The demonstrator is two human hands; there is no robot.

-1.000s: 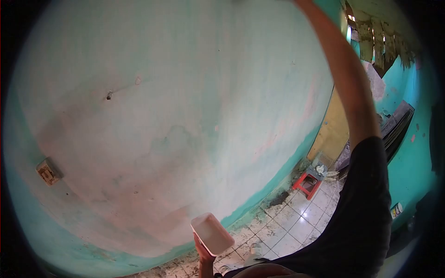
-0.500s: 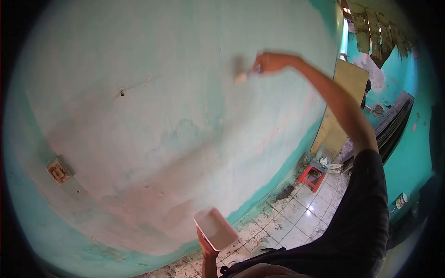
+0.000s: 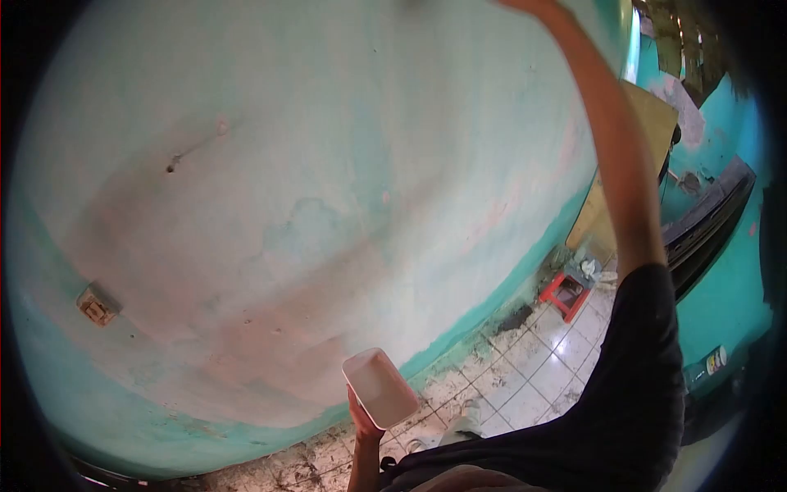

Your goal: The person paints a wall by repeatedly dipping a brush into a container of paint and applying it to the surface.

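My left hand (image 3: pixel 362 416) is closed round the lower left side of a rectangular pale pink plastic tub (image 3: pixel 399 382), tilted so its inside faces me; a pale layer seems to lie in it. At the top edge, my right hand (image 3: pixel 525 3) is mostly cut off, with its fingers out of view. That arm is raised towards the wall (image 3: pixel 320 156), which is patchy whitish over turquoise, with pinkish areas low down. The paintbrush seen earlier in this hand is outside the picture now. A dark blurred shadow falls on the wall at the top.
An open electrical box (image 3: pixel 97 304) and a small hole (image 3: pixel 171 169) mark the wall. To the right, a red stool (image 3: pixel 566 297) stands on the dirty white tiled floor (image 3: pixel 525 373). Behind it are a yellowish board (image 3: pixel 586 217) and stacked dark panels (image 3: pixel 711 221).
My right hand has risen up the wall, carrying the paintbrush out of the top of the picture. My left hand keeps hold of the tub. The view has shifted slightly.
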